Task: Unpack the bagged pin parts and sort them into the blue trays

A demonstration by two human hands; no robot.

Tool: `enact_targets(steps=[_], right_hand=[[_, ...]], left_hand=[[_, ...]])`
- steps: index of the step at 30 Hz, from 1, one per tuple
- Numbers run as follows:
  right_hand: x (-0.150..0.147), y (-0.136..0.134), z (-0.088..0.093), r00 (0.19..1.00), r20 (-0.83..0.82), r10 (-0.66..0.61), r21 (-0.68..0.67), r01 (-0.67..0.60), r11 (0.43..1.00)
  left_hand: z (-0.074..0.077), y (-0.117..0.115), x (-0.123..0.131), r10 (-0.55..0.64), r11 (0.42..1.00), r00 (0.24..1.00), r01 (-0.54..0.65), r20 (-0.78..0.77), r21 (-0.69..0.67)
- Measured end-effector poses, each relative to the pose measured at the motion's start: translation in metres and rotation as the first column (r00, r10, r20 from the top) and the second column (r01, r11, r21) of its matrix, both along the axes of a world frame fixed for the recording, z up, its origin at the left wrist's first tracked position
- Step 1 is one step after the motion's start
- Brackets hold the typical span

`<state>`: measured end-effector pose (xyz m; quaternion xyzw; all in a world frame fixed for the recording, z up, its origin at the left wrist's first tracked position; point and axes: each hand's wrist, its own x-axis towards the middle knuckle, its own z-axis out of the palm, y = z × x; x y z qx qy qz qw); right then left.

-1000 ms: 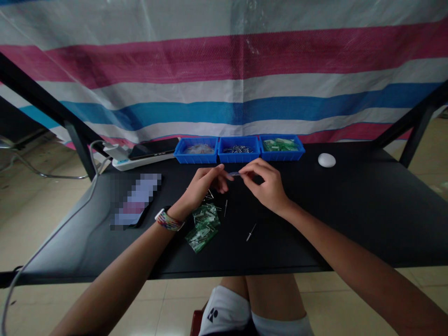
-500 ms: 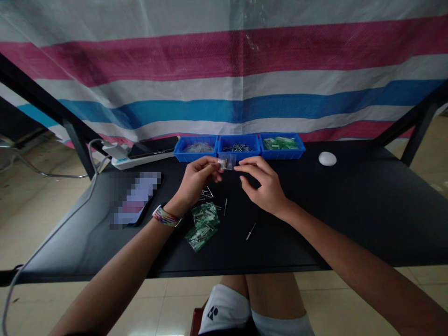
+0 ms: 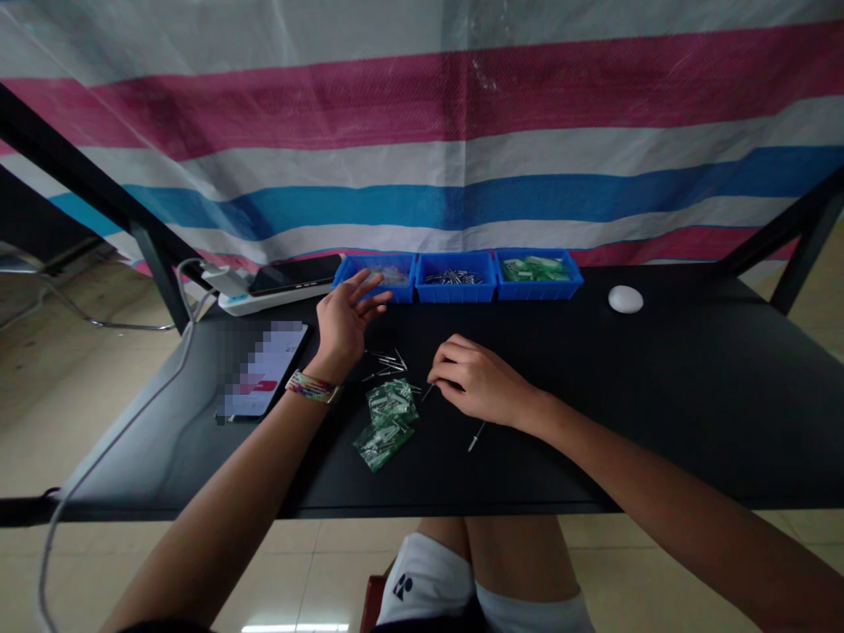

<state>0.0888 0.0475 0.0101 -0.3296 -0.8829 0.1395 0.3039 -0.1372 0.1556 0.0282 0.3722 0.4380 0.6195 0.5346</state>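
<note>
My left hand is open, palm turned up and fingers spread, at the front edge of the left blue bin, which holds small clear bags. With fingers closed, my right hand pinches the upper end of a thin metal blind rivet just over the table. Another rivet lies below that hand. Between the hands are several loose rivets and green-tinted bags with small pieces inside.
The middle blue bin holds metal rivets, the right one green bags. A white mouse sits at right. At left are a phone and a white power strip with a dark phone on it.
The small clear bag has left my left hand, which moved left and opened. My right hand came down toward me and closed on a rivet lying on the table.
</note>
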Motion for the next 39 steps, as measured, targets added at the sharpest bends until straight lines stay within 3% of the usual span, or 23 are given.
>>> enact_targets(steps=[3, 6, 9, 12, 14, 17, 25, 32, 36, 39], right_hand=[[0.001, 0.002, 0.002, 1.0, 0.018, -0.003, -0.007, 0.003, 1.0], [0.003, 0.003, 0.003, 1.0, 0.004, -0.02, -0.025, 0.02, 0.999], [0.005, 0.005, 0.005, 0.989, -0.127, -0.078, -0.091, 0.067, 0.994], [0.008, 0.009, 0.009, 0.924, -0.341, -0.171, -0.185, 0.113, 0.976], [0.011, 0.012, 0.01, 0.864, -0.444, -0.235, -0.231, 0.143, 0.962], [0.013, 0.014, 0.013, 0.805, -0.52, -0.287, -0.265, 0.167, 0.95], [0.013, 0.014, 0.013, 0.776, -0.551, -0.306, -0.316, 0.145, 0.937], [0.013, 0.02, 0.005, 0.64, -0.633, -0.436, -0.605, -0.058, 0.794], [0.015, 0.021, 0.009, 0.602, -0.631, -0.489, -0.684, -0.135, 0.717], [0.016, 0.02, 0.012, 0.593, -0.626, -0.506, -0.703, -0.148, 0.696]], left_hand=[[0.003, -0.005, 0.004, -0.032, 0.998, 0.993, 0.039, -0.11, 0.057], [0.007, -0.014, 0.008, -0.122, 0.975, 0.951, 0.169, -0.285, 0.147], [0.011, -0.025, 0.012, -0.279, 0.904, 0.823, 0.399, -0.495, 0.154], [0.013, -0.035, 0.015, -0.38, 0.818, 0.66, 0.566, -0.647, 0.097], [0.012, -0.039, 0.017, -0.425, 0.781, 0.594, 0.622, -0.683, 0.054], [0.013, -0.042, 0.02, -0.477, 0.756, 0.551, 0.655, -0.684, 0.0], [0.016, -0.044, 0.022, -0.499, 0.764, 0.6, 0.645, -0.625, 0.009], [0.017, -0.046, 0.026, -0.463, 0.796, 0.712, 0.596, -0.528, 0.105], [0.017, -0.046, 0.027, -0.416, 0.818, 0.744, 0.558, -0.523, 0.144], [0.015, -0.046, 0.027, -0.412, 0.817, 0.75, 0.556, -0.518, 0.155]])
